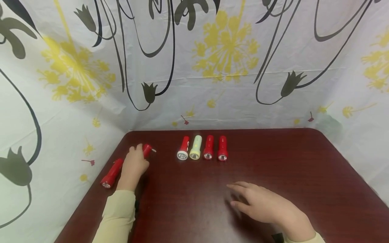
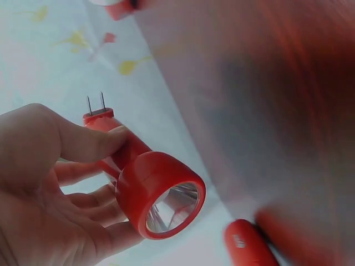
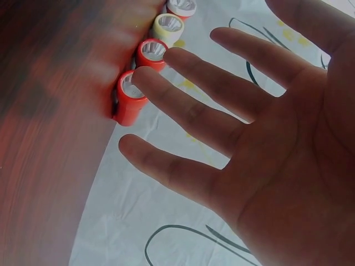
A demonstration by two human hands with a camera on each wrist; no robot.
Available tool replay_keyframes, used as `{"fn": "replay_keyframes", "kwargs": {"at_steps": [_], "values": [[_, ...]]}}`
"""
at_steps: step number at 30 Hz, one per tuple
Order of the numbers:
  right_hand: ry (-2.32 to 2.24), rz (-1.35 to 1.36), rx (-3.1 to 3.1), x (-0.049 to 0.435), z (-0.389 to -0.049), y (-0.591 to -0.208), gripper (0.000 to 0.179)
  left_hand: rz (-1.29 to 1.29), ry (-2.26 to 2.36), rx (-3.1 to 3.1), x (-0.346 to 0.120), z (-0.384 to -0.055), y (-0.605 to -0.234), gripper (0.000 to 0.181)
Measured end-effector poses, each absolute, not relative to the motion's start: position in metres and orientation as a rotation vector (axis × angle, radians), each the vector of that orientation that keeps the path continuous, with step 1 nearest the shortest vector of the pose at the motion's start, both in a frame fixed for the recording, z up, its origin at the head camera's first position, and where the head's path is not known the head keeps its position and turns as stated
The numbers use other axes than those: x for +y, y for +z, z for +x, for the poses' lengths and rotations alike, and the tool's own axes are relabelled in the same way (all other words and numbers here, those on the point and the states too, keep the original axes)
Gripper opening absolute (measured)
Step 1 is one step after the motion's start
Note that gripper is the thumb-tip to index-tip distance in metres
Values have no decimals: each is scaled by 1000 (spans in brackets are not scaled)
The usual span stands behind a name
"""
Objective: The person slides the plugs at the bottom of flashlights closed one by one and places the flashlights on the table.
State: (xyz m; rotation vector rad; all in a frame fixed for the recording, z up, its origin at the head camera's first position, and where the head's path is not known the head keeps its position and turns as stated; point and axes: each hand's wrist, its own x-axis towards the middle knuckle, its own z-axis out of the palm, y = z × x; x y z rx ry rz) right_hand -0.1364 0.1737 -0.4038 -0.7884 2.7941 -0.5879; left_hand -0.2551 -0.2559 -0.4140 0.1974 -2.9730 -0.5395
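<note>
My left hand (image 1: 133,163) is over the far left of the table, gripping a red flashlight (image 2: 152,183) between thumb and fingers. Two metal prongs (image 2: 95,103) stick out of its tail end, and its lens faces away from them. Beside that hand, another red flashlight (image 1: 112,173) lies near the table's left edge. At the right front, my right hand (image 1: 262,202) hovers over the table with its fingers spread and nothing in them.
Side by side toward the back lie a red flashlight with a white rim (image 1: 183,148), a pale yellow one (image 1: 196,147) and two red ones, one in the middle (image 1: 208,147) and one at the right end (image 1: 223,148). Patterned cloth (image 1: 188,64) walls the dark red table (image 1: 188,202).
</note>
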Motion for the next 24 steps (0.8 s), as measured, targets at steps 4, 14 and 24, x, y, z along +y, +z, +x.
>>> {"fn": "replay_keyframes", "kwargs": {"at_steps": [4, 14, 24], "values": [[-584, -803, 2813, 174, -136, -403, 57, 155, -592, -2951, -245, -249, -402, 75], [-575, -823, 2824, 176, -137, -401, 57, 87, -660, -2942, -219, -232, -377, 72], [-571, -822, 2847, 178, -137, -402, 56, 14, -692, -2938, -205, -223, -366, 72]]}}
